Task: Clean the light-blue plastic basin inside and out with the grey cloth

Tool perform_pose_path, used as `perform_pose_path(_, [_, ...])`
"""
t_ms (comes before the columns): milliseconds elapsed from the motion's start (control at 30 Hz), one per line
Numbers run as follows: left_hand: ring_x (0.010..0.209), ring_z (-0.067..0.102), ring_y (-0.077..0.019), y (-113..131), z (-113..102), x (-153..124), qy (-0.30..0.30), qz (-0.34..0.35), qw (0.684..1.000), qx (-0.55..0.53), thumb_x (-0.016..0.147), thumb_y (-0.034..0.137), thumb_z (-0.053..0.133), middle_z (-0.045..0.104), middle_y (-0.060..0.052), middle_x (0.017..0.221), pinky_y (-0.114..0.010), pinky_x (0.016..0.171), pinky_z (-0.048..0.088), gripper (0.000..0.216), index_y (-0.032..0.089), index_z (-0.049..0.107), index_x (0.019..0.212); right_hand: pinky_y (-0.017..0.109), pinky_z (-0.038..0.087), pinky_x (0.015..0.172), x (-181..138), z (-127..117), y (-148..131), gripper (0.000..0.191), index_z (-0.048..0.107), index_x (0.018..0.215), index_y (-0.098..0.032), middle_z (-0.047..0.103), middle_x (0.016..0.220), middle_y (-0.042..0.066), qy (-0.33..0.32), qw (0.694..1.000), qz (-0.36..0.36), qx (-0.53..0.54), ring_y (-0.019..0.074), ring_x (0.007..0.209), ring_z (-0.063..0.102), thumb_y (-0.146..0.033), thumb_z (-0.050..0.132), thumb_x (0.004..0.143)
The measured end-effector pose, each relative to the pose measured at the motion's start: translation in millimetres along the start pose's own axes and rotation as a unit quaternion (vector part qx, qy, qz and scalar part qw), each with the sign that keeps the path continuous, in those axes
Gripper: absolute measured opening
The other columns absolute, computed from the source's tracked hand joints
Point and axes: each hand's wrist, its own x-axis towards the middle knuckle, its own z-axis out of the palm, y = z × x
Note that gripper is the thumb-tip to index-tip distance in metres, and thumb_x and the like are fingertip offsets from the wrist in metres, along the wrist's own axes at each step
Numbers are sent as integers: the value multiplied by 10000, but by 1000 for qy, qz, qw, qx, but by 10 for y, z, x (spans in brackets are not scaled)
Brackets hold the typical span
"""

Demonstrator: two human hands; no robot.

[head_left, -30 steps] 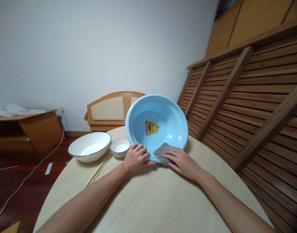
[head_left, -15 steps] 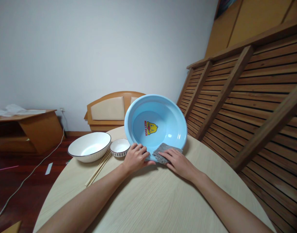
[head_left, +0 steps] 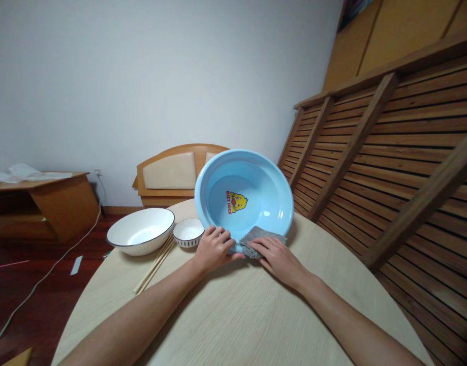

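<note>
A light blue plastic basin (head_left: 252, 188) with a yellow duck print is tilted up on the table, its inside facing me. My left hand (head_left: 215, 247) is closed over the basin's near rim, fingers inside and thumb along the outer edge. Over the same rim, a little to the right, lies a grey cloth (head_left: 258, 234) with zigzag edges. My right hand (head_left: 273, 254) grips this cloth and presses it against the rim; part of the cloth is hidden under the fingers. Just left of the basin is a small white bowl (head_left: 188, 231) with dark marks.
A large white bowl (head_left: 142, 231) with a dark rim stands at the table's left edge. Several wooden chopsticks (head_left: 155, 264) lie beside it on the round table (head_left: 248, 320). A slatted wooden frame (head_left: 370, 152) leans on the right. A cable (head_left: 58, 264) crosses the floor.
My right hand and the cloth have shifted very slightly left along the basin's rim. The left hand keeps its hold, and the basin is almost still.
</note>
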Motion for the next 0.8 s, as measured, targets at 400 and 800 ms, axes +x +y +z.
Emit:
perform_pose_path(400, [782, 561, -211, -2, -3, 36, 8, -2, 1000, -6, 951, 636, 597, 647, -29, 747, -389, 787, 342, 454, 221, 707, 804, 512, 495, 991, -110, -157, 392, 543, 660, 1283, -266, 673, 1262, 86, -11, 999, 20, -39, 289, 1163, 604, -19, 618, 801])
perform_pose_path(800, [795, 571, -210, -19, -19, 3, 17, 1, 1000, -13, 931, 603, 645, 656, -27, 769, -394, 828, 357, 416, 213, 697, 799, 470, 517, 967, -26, -7, 84, 602, 606, 1387, -273, 683, 1250, 79, -7, 999, -11, -34, 270, 1129, 616, -24, 624, 838])
